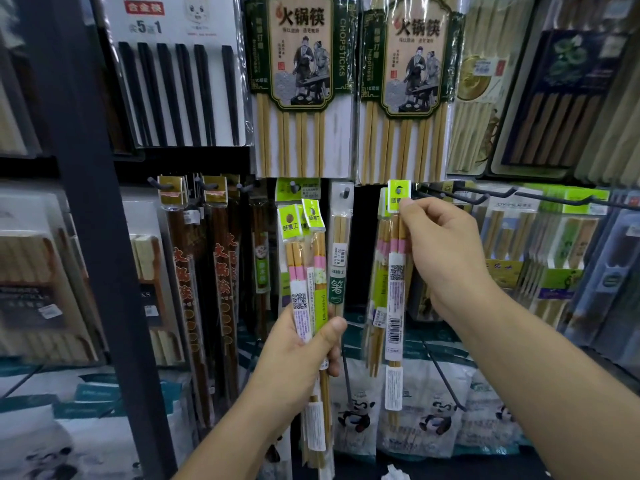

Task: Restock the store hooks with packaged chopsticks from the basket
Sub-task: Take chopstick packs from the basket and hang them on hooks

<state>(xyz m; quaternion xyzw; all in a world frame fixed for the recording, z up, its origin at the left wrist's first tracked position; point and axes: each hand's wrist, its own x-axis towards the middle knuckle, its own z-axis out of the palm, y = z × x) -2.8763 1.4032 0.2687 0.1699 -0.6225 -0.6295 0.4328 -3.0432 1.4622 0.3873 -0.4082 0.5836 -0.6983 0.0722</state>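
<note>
The right hand (446,258) is raised, its fingers (412,206) pinching a chopstick pack (394,282) by the lower edge of its green header card (399,195). The card's hole sits over the tip of a hook (400,190) just above the fingertips. The pack hangs straight down below them: a clear sleeve holding pale wooden chopsticks with a pink band and a white barcode label. Just left of those fingers and behind the pack, other sleeves (375,271) of the same kind hang.

The left hand (301,344) is lower, its fingers (334,329) curled round the middle of two held packs (304,268). These stand upright, their green cards well above the thumb. Each is a clear sleeve with pink-banded chopsticks inside. Just behind them, a narrow sleeve (341,244) of plain chopsticks hangs on its own peg.

Above both hands hang two large packs (298,81) of bamboo chopsticks. To the right of the right fingers, several black hooks (460,197) jut out.
</note>
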